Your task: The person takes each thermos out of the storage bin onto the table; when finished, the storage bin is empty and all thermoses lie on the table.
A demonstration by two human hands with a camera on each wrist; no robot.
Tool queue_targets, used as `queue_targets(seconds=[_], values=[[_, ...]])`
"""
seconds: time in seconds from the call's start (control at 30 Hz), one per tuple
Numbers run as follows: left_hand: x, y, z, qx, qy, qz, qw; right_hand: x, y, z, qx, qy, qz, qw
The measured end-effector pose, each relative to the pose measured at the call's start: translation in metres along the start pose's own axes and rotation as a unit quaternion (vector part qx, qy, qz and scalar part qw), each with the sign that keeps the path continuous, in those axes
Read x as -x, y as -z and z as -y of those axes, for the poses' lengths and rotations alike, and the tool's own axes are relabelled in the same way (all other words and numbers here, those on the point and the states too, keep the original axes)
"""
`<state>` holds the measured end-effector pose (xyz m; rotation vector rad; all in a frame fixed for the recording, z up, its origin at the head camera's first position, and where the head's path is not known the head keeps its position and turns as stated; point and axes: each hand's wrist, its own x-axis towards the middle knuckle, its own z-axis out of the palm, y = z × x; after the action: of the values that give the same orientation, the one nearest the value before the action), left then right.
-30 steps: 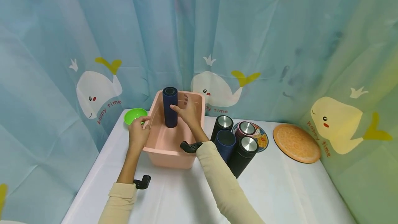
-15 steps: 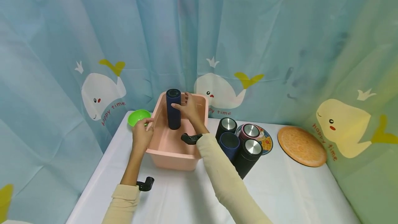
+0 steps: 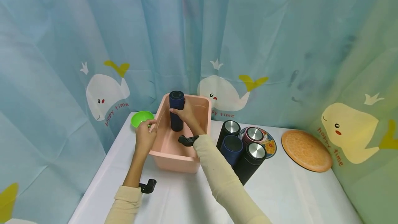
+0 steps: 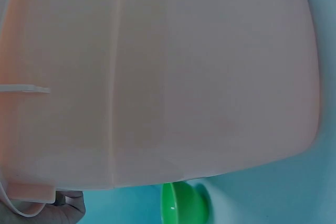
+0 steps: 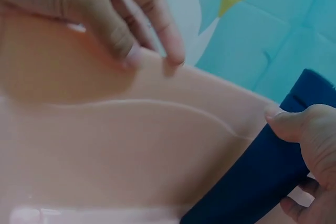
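Observation:
A tall navy vacuum flask (image 3: 177, 120) stands upright inside the pink plastic basin (image 3: 175, 157), at its far left. My right hand (image 3: 185, 112) grips it from the right; in the right wrist view the thumb (image 5: 287, 124) lies across its near side and fingers show below. At the basin's left rim, my left hand (image 3: 145, 134) holds the edge. The right wrist view has its thumb inside the wall and its fingers outside. In the left wrist view, the basin's outer wall (image 4: 220, 77) fills most of the picture, with the left-hand fingers (image 4: 71, 208) low at the left.
Right of the basin, several flasks cluster: a blue one (image 3: 231, 149), a pink-rimmed one (image 3: 254, 134) and black ones (image 3: 249, 163). A patterned plate (image 3: 270, 145) lies behind them. Farther right is an orange round mat (image 3: 306, 150). A green bowl (image 3: 141, 117) sits left of the basin.
My right-hand fingers were spread away from the flask, with the thumb at its side; now they have closed round it. The left hand keeps to the rim. The head view has shifted slightly.

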<state>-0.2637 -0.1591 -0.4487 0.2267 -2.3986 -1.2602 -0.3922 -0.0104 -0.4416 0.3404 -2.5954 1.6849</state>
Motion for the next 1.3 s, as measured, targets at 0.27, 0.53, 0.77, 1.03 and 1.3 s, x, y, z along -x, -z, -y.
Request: queue_targets(seconds=[0.27, 0.53, 0.77, 1.03, 1.3], values=[[0.000, -0.001, 0.000, -0.003, 0.000, -0.007, 1.0000, 0.001, -0.007, -0.005, 0.018, -0.011, -0.020, 0.9996], [-0.001, -0.002, 0.002, -0.003, -0.012, -0.010, 0.9999, -0.001, -0.010, -0.008, 0.036, -0.016, -0.041, 0.9984], [-0.001, -0.002, 0.004, -0.004, -0.008, -0.006, 0.9999, 0.001, -0.009, -0.007, 0.050, -0.004, -0.053, 0.9973], [0.000, 0.000, 0.001, -0.005, -0.004, 0.004, 1.0000, 0.002, -0.010, -0.007, 0.061, -0.004, -0.061, 0.9962], [0.000, 0.000, 0.000, -0.003, -0.001, 0.004, 1.0000, 0.003, -0.012, -0.005, 0.062, -0.002, -0.079, 0.9950]])
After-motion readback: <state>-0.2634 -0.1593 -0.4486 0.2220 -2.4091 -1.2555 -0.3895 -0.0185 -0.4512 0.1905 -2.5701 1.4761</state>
